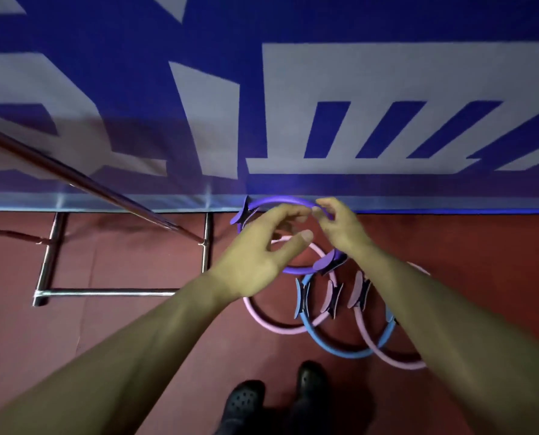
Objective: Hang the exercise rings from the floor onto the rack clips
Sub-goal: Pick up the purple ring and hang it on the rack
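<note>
Several exercise rings lie overlapping on the red floor by the wall. The purple ring (293, 271) is nearest the wall. A pink ring (271, 325), a blue ring (334, 350) and a second pink ring (387, 356) lie closer to me. My right hand (340, 229) pinches the far arc of the purple ring between thumb and fingers. My left hand (258, 255) hovers over the same ring with fingers curled and thumb apart, holding nothing. The metal rack (104, 292) stands to the left; its clips are out of view.
The rack's bar (82, 180) slants up to the left, above its floor frame. A blue-and-white banner (387, 89) covers the wall behind. My black shoes (246, 400) stand just short of the rings. Red floor spreads to the left and right.
</note>
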`<state>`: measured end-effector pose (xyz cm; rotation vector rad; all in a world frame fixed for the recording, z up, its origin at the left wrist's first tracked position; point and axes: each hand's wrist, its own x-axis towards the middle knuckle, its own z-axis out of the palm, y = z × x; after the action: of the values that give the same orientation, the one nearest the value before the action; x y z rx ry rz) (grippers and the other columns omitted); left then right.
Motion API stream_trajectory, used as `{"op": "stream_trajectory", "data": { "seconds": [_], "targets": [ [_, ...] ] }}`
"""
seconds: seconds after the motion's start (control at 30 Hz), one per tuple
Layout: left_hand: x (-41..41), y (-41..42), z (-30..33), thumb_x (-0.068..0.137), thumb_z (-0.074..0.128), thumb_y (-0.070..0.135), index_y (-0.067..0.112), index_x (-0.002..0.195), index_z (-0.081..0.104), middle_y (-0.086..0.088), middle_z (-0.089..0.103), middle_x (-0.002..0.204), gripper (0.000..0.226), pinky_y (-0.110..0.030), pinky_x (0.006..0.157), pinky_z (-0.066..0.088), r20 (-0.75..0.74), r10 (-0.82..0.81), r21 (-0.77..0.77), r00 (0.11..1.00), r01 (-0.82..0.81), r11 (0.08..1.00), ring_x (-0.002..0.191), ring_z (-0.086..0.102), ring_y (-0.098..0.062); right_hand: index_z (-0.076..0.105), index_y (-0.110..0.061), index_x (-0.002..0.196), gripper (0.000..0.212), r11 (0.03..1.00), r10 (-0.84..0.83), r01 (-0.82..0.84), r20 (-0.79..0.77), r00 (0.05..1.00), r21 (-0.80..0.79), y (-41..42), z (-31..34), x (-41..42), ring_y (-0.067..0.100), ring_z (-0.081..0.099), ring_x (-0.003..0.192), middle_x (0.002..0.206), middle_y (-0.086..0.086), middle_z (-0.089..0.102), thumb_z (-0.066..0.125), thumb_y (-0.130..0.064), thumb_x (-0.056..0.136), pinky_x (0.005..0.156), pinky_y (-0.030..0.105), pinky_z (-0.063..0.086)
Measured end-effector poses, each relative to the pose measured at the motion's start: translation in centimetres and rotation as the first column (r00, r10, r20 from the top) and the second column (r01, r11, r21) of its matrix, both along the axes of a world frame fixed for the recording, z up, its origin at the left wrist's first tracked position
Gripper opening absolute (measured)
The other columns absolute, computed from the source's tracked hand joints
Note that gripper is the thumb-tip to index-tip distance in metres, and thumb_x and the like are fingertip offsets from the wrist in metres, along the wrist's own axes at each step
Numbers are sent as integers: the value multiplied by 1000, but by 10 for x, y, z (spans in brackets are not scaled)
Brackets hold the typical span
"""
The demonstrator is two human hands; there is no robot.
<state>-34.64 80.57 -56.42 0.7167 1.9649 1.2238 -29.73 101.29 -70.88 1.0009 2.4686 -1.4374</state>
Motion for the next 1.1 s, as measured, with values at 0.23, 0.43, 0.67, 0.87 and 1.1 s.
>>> {"op": "stream_trajectory", "data": {
  "seconds": [0.23,0.43,0.67,0.87,1.1],
  "targets": [
    [-17,-8,-72,91,59,46,28,133,59,20,63,129,46,-38,105,49,16,64,-57,998,-63,996,115,61,-1,53,-14,140,51,995,32,-43,131,991,87,13,-93,-56,32,52,129,140,15,54,58,-42,98,108,39,40],
    [-26,-16,-93,90,59,51,32,130,60,25,62,127,45,-41,102,50,44,129,-99,991,-124,987,119,59,-2,50,-15,142,55,986,22,-60,242,970,155,11,-131,-70,40,41,135,145,19,45,55,-47,98,114,41,31],
    [-30,-6,-91,90,58,49,32,131,60,22,64,128,44,-37,109,46,49,172,-87,984,-168,982,121,58,0,51,-19,128,39,980,69,-113,252,965,166,4,-136,-56,38,54,122,131,15,56,64,-36,95,99,43,42],
    [-23,-3,-81,97,63,37,26,129,62,16,68,121,34,-23,102,46,60,186,-56,981,-183,982,115,61,2,52,-15,135,33,959,186,-219,183,965,180,-14,-119,-31,35,46,127,136,10,56,51,-26,104,107,43,32],
    [-14,11,-26,94,63,39,28,129,62,17,68,124,37,-29,106,47,5,219,-11,976,-219,976,117,61,1,61,-14,124,25,956,193,-159,-120,974,248,-22,-4,-8,34,58,115,121,8,66,57,-24,101,98,40,38]
  ]
}}
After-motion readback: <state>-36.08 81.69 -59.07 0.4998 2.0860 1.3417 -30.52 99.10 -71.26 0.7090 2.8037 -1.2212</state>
